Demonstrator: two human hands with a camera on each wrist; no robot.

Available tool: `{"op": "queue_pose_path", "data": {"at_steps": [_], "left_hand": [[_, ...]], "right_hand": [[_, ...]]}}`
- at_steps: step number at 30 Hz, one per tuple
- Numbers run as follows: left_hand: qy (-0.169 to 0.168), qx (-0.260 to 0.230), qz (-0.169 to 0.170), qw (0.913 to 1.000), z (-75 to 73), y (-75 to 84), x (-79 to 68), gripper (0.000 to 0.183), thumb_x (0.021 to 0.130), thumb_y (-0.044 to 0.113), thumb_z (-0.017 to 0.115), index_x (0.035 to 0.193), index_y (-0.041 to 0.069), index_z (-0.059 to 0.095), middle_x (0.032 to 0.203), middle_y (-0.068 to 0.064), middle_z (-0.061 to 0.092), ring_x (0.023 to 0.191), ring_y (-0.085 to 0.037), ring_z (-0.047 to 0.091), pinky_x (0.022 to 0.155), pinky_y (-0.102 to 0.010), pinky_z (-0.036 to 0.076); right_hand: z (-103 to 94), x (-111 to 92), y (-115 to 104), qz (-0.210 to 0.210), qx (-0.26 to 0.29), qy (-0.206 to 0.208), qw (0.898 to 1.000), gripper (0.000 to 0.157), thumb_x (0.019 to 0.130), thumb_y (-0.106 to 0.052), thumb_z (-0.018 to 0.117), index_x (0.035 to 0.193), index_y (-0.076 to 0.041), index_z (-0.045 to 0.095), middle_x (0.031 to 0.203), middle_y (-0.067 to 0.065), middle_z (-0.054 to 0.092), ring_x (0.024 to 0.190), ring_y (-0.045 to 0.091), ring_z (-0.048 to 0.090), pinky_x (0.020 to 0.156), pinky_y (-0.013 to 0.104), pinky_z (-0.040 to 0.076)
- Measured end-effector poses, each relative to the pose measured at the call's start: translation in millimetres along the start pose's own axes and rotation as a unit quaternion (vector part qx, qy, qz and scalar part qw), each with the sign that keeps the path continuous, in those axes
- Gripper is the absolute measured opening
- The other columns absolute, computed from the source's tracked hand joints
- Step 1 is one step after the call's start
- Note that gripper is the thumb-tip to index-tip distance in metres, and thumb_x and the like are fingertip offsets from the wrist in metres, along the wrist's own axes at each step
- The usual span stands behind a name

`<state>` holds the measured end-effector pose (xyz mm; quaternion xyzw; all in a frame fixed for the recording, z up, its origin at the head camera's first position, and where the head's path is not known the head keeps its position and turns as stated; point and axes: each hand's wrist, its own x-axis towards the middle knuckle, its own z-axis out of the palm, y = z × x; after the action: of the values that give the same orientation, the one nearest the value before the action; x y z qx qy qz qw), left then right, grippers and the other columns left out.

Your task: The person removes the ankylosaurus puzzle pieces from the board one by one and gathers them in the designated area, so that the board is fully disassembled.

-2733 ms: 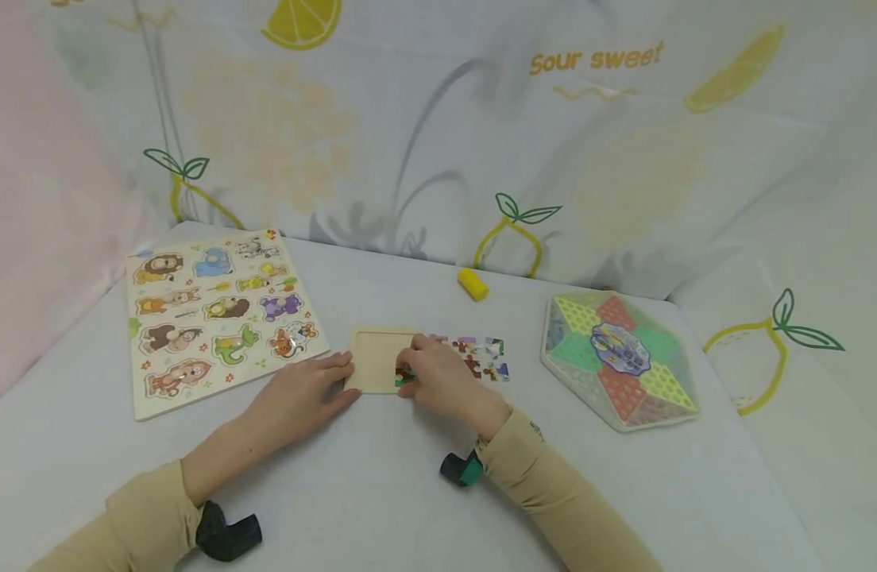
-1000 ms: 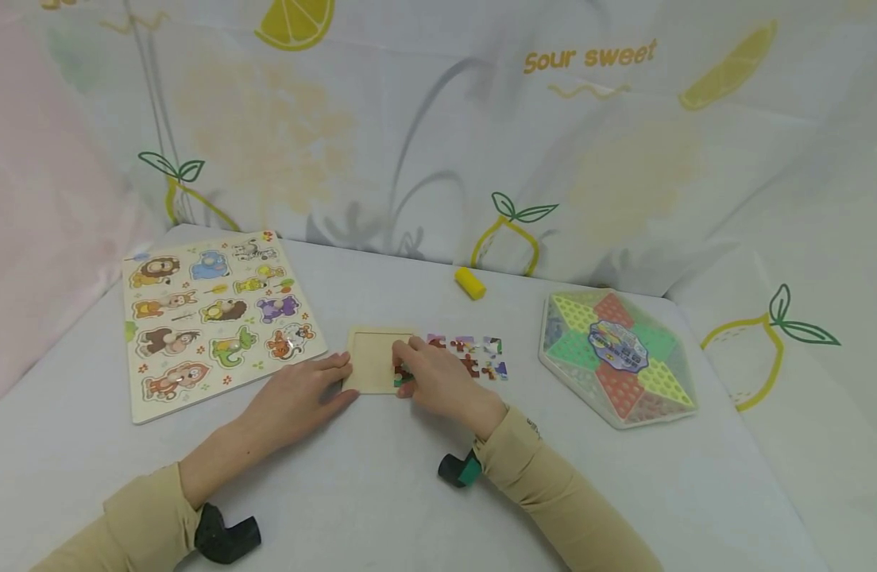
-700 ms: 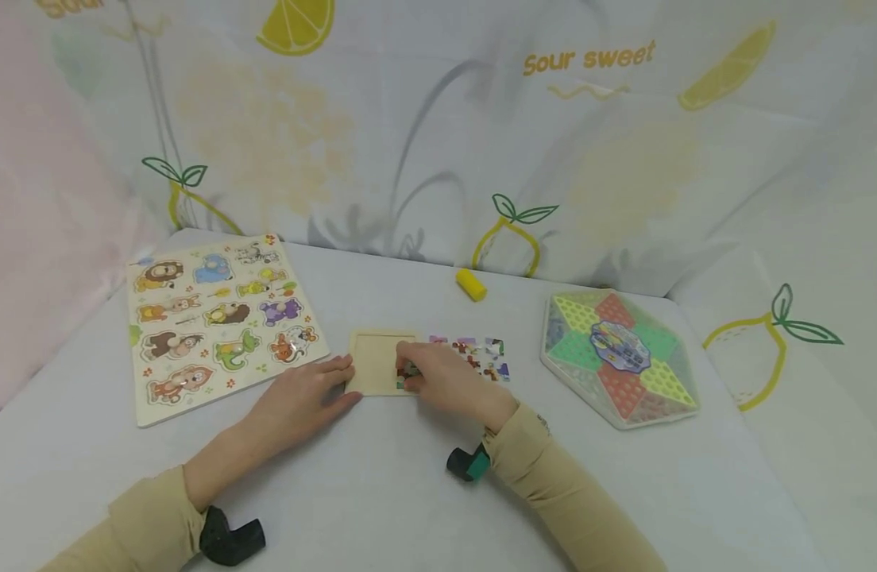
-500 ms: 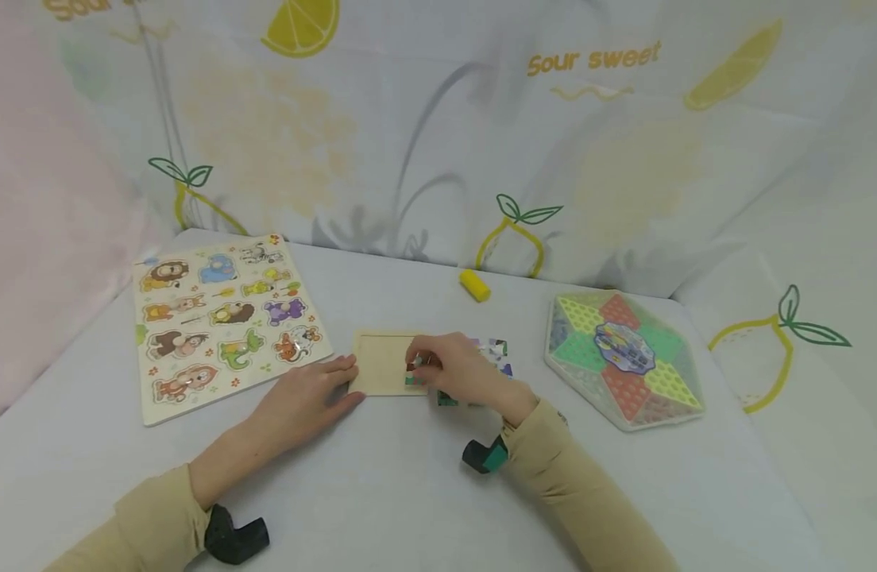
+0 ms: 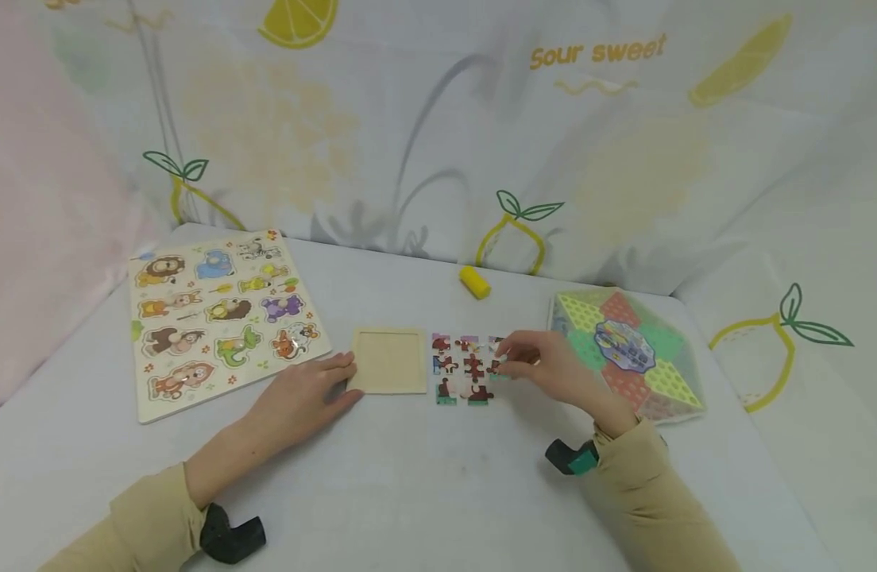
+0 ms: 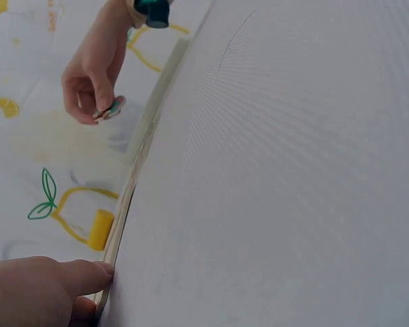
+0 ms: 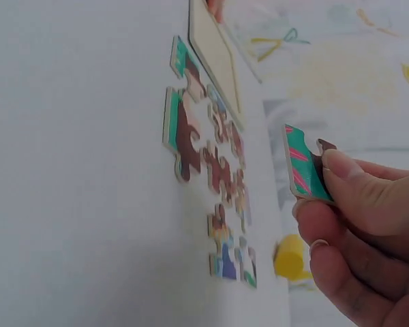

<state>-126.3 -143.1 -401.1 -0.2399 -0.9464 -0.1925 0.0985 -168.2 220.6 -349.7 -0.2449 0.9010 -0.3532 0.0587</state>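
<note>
My left hand [image 5: 299, 401] rests at the left edge of a small, bare wooden puzzle tray [image 5: 387, 364], its fingers and thumb spread along that side. In the left wrist view the thumb [image 6: 92, 278] touches the tray's edge. My right hand [image 5: 556, 369] pinches a jigsaw piece between thumb and fingers, above the right side of the loose pieces. In the right wrist view this jigsaw piece [image 7: 301, 167] is green with pink stripes and a dark brown part. Several loose jigsaw pieces [image 5: 474, 367] lie in rows just right of the tray.
An animal peg puzzle board [image 5: 227, 322] lies at the left. A hexagonal Chinese checkers box [image 5: 624, 349] lies behind and right of my right hand. A yellow cylinder [image 5: 475, 282] sits near the table's back edge, before a lemon-print cloth.
My right hand has lifted the jigsaw piece out of the tray's lower right corner and moved right with it, uncovering the loose pieces. My left hand has stayed at the tray.
</note>
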Motion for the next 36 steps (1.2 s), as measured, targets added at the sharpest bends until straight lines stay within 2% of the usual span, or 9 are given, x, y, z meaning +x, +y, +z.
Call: {"op": "queue_pose_path", "data": {"at_steps": [5,11,14,19,22,26,29,36], "left_hand": [[-0.001,-0.001,-0.001,1.0,-1.2,0.6,-0.2,0.038,0.089,0.026,0.077,0.118,0.002,0.073,0.129,-0.013,0.067,0.119,-0.031,0.065,0.097,-0.049,0.053],[0.002,-0.005,0.001,1.0,-1.1,0.1,-0.2,0.038,0.089,0.026,0.077,0.118,0.003,0.073,0.13,-0.013,0.067,0.12,-0.031,0.064,0.097,-0.049,0.053],[0.005,-0.005,0.005,1.0,-0.8,0.1,0.1,0.037,0.089,0.026,0.077,0.118,0.003,0.073,0.129,-0.013,0.067,0.119,-0.031,0.065,0.097,-0.049,0.053],[0.006,-0.005,0.006,0.9999,-0.9,0.1,-0.2,0.037,0.089,0.026,0.077,0.118,0.003,0.073,0.129,-0.014,0.067,0.119,-0.032,0.065,0.097,-0.049,0.053],[0.005,-0.005,0.006,1.0,-1.0,0.2,-0.5,0.037,0.089,0.026,0.077,0.118,0.003,0.073,0.13,-0.014,0.067,0.119,-0.032,0.065,0.097,-0.049,0.053],[0.01,-0.005,0.008,0.9999,-0.5,0.2,-0.6,0.037,0.088,0.026,0.077,0.117,0.003,0.073,0.129,-0.014,0.067,0.118,-0.032,0.065,0.096,-0.049,0.054],[0.011,-0.005,0.009,0.9999,-0.1,0.1,-0.4,0.038,0.088,0.026,0.078,0.116,0.002,0.073,0.128,-0.015,0.068,0.118,-0.033,0.065,0.096,-0.049,0.054],[0.003,-0.003,0.005,1.0,0.0,-0.2,-0.1,0.04,0.088,0.028,0.077,0.118,0.002,0.073,0.13,-0.015,0.067,0.12,-0.032,0.064,0.097,-0.049,0.054]], "right_hand": [[-7.8,-13,16,0.034,0.005,-0.028,0.999,0.011,0.092,-0.013,0.072,0.103,-0.01,0.073,0.085,0.0,0.072,0.076,0.015,0.069,0.069,0.028,0.053],[-9.3,-15,24,0.029,-0.015,-0.05,0.998,0.015,0.09,-0.009,0.074,0.104,-0.006,0.075,0.086,0.0,0.072,0.077,0.009,0.066,0.069,0.025,0.055],[-9.3,-15,25,0.031,-0.021,-0.067,0.997,0.016,0.089,-0.01,0.075,0.105,-0.007,0.074,0.083,-0.003,0.071,0.075,0.008,0.065,0.069,0.024,0.054],[-5.3,-14,25,0.036,-0.027,-0.083,0.995,0.011,0.088,-0.013,0.076,0.098,-0.011,0.071,0.08,-0.006,0.069,0.073,0.007,0.063,0.068,0.024,0.051],[-1.5,-14,26,0.031,-0.032,-0.079,0.996,0.009,0.088,-0.011,0.077,0.094,-0.012,0.07,0.079,-0.006,0.067,0.072,0.007,0.06,0.067,0.024,0.05],[3.1,-12,27,-0.016,-0.073,-0.054,0.996,0.011,0.085,-0.008,0.078,0.09,-0.012,0.069,0.083,-0.003,0.064,0.072,0.008,0.058,0.064,0.024,0.05],[5.6,-10,27,-0.048,-0.109,-0.041,0.992,0.012,0.084,-0.007,0.079,0.089,-0.01,0.07,0.086,0.0,0.062,0.073,0.009,0.058,0.063,0.023,0.049],[8.0,-10,25,-0.045,-0.138,-0.036,0.989,0.014,0.083,-0.007,0.08,0.088,-0.01,0.067,0.084,-0.002,0.06,0.066,0.005,0.05,0.059,0.022,0.044]]}}
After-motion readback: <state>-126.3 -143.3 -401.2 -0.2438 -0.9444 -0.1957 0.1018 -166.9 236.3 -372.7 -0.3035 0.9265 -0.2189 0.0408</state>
